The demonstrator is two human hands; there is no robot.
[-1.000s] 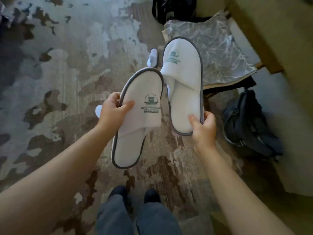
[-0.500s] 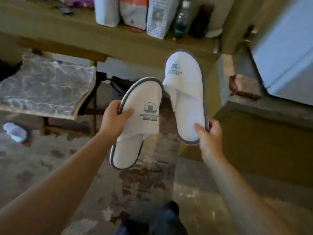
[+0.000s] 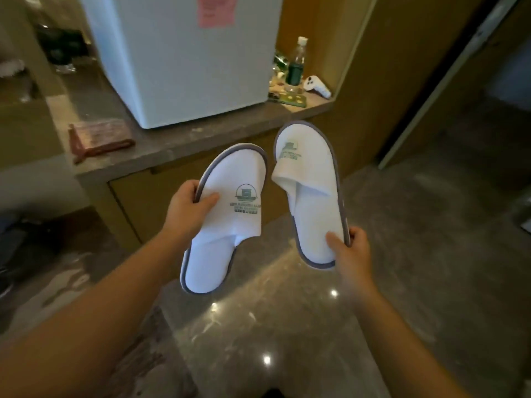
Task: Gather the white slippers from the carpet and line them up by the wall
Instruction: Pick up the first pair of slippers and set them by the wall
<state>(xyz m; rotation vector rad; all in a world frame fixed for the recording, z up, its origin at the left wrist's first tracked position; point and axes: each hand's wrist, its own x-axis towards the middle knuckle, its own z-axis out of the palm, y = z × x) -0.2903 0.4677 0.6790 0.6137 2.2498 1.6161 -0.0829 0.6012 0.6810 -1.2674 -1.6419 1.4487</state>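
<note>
Both grips are closed on slippers: the left hand pinches the left slipper by its side edge, thumb on the upper, and the right hand holds the right slipper at its heel. The slippers hang side by side, apart, toes up, above the glossy floor, in front of a tabletop carrying a white fridge.
</note>
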